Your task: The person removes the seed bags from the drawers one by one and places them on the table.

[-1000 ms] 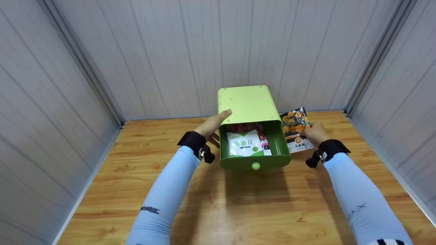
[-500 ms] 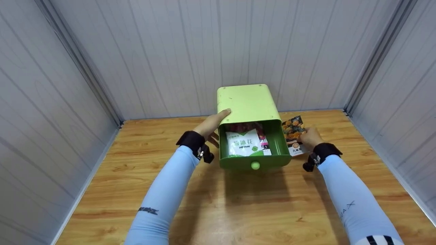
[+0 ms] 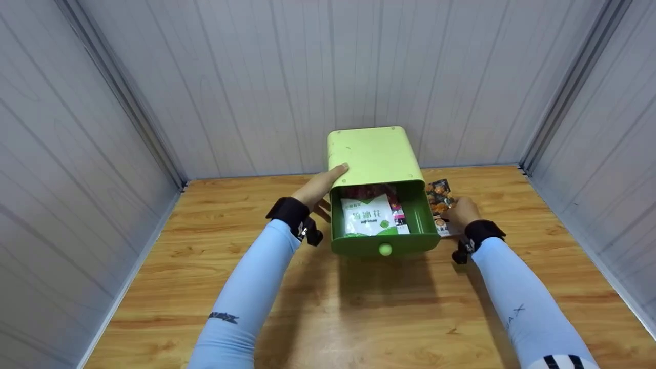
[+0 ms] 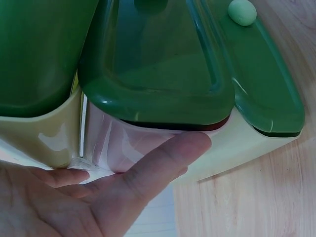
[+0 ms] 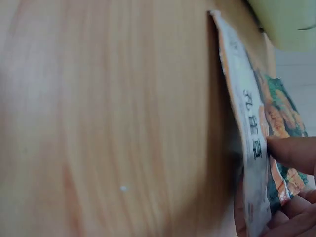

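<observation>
My left hand rests against the left side of a light-green drawer cabinet, its thumb on the top and its fingers along the side. The left wrist view shows that thumb stretched out beside green drawer fronts. The top drawer is pulled out. Inside it lie a white-and-green packet and a pink flower packet. Right of the cabinet, my right hand pinches a marigold seed packet. In the right wrist view this seed packet stands tilted, thumb on its printed face.
Under the cabinet is a wood-grain table. Pale panel walls enclose it at the back and both sides, with the back wall close behind the cabinet. The drawer's round knob sticks out at the front.
My right hand has moved left and slightly toward me with the marigold seed packet, which now stands narrower and closer to the cabinet. The left hand and drawer have stayed in place.
</observation>
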`<state>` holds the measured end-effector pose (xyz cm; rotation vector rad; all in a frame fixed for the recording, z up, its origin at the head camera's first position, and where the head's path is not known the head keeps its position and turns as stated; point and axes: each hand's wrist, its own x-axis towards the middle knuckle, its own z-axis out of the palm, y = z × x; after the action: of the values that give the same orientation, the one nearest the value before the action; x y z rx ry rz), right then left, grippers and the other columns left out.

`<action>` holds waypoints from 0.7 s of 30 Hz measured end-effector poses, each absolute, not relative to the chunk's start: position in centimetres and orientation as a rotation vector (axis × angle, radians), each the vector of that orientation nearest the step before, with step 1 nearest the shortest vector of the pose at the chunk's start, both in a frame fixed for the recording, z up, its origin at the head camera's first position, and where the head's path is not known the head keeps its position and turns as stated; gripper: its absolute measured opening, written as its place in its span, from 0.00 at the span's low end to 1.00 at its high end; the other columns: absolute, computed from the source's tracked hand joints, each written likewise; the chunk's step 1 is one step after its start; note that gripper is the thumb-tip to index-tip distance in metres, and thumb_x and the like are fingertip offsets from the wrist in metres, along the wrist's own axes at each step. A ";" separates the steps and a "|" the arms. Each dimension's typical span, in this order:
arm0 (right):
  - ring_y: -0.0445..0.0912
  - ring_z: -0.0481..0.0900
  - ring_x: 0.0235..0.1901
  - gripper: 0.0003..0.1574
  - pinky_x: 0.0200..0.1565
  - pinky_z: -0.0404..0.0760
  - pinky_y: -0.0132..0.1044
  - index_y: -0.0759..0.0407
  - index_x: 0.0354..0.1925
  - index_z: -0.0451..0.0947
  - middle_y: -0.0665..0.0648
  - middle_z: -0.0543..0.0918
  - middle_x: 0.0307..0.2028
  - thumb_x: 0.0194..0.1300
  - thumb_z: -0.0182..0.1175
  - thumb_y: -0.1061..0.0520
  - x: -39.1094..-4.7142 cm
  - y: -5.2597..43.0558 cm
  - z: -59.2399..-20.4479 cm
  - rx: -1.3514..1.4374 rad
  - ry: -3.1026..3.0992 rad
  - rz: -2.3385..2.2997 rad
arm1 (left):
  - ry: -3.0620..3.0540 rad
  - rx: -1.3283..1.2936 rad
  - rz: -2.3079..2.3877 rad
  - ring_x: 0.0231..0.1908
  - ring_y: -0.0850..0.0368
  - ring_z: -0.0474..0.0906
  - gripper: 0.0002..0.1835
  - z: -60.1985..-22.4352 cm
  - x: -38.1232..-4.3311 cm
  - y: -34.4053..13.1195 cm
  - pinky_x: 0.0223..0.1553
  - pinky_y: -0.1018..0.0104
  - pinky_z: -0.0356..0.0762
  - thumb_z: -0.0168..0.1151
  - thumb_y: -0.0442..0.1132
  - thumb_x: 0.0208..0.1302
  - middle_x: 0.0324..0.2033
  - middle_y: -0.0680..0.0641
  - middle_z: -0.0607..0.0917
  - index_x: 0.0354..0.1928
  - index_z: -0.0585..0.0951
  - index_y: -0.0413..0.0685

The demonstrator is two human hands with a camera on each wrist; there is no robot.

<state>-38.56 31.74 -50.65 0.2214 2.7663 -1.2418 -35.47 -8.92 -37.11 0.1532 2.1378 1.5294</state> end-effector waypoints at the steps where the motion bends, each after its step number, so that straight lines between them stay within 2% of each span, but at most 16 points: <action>1: 0.50 0.77 0.34 0.17 0.34 0.76 0.38 0.77 0.55 0.79 0.61 0.82 0.39 0.74 0.64 0.64 -38.6 31.7 -50.7 0.233 2.779 -1.231 | 2.142 0.156 1.526 0.69 0.21 0.72 0.50 -37.1 -35.5 -8.9 0.61 0.34 0.84 0.46 0.76 0.77 0.85 0.36 0.57 0.89 0.53 0.55; 3: 0.48 0.75 0.31 0.18 0.32 0.74 0.38 0.76 0.55 0.79 0.58 0.81 0.34 0.74 0.64 0.63 -38.6 31.5 -50.9 0.252 2.808 -1.206 | 2.150 0.165 1.521 0.69 0.20 0.71 0.50 -37.0 -35.5 -8.9 0.61 0.33 0.84 0.46 0.76 0.78 0.87 0.38 0.52 0.90 0.50 0.58; 5: 0.49 0.76 0.30 0.20 0.33 0.74 0.39 0.78 0.56 0.80 0.60 0.82 0.34 0.73 0.65 0.64 -38.6 31.3 -50.9 0.267 2.826 -1.203 | 2.148 0.167 1.523 0.70 0.19 0.71 0.50 -37.0 -35.5 -9.0 0.62 0.33 0.84 0.45 0.76 0.78 0.87 0.38 0.51 0.90 0.49 0.59; 9: 0.54 0.80 0.39 0.29 0.40 0.78 0.42 0.78 0.67 0.76 0.71 0.87 0.46 0.74 0.65 0.64 -38.4 30.9 -51.1 0.286 2.861 -1.169 | 2.133 0.163 1.527 0.70 0.18 0.70 0.48 -37.0 -35.4 -9.0 0.62 0.32 0.83 0.45 0.75 0.79 0.87 0.38 0.49 0.90 0.48 0.60; 12: 0.55 0.81 0.40 0.23 0.41 0.80 0.43 0.78 0.59 0.81 0.71 0.87 0.46 0.73 0.67 0.62 -38.3 30.7 -51.2 0.307 2.875 -1.121 | 2.130 0.153 1.528 0.70 0.19 0.70 0.49 -37.0 -35.4 -9.0 0.62 0.33 0.83 0.45 0.75 0.79 0.87 0.38 0.49 0.90 0.48 0.60; 15: 0.53 0.79 0.33 0.13 0.35 0.77 0.42 0.74 0.42 0.84 0.65 0.85 0.35 0.72 0.67 0.61 -38.3 30.5 -51.2 0.316 2.889 -1.069 | 2.129 0.150 1.530 0.71 0.18 0.69 0.48 -36.8 -35.1 -9.0 0.63 0.32 0.83 0.45 0.74 0.80 0.88 0.38 0.49 0.90 0.48 0.59; 17: 0.51 0.76 0.30 0.10 0.31 0.75 0.41 0.69 0.36 0.83 0.59 0.82 0.30 0.71 0.67 0.61 -38.3 30.5 -51.2 0.310 2.891 -1.053 | 2.129 0.155 1.528 0.71 0.18 0.68 0.48 -36.8 -35.1 -9.1 0.63 0.32 0.83 0.45 0.74 0.80 0.88 0.38 0.48 0.90 0.48 0.60; 21: 0.47 0.71 0.24 0.17 0.28 0.71 0.39 0.61 0.25 0.76 0.52 0.74 0.21 0.72 0.66 0.61 -38.1 30.4 -51.1 0.297 2.888 -1.048 | 2.140 0.157 1.519 0.70 0.20 0.70 0.49 -37.0 -35.2 -9.1 0.62 0.34 0.84 0.45 0.75 0.79 0.87 0.38 0.51 0.90 0.49 0.60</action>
<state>-38.06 30.43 -51.09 0.2969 2.8882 -1.0483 -35.19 -9.13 -36.96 0.1568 2.1402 1.5187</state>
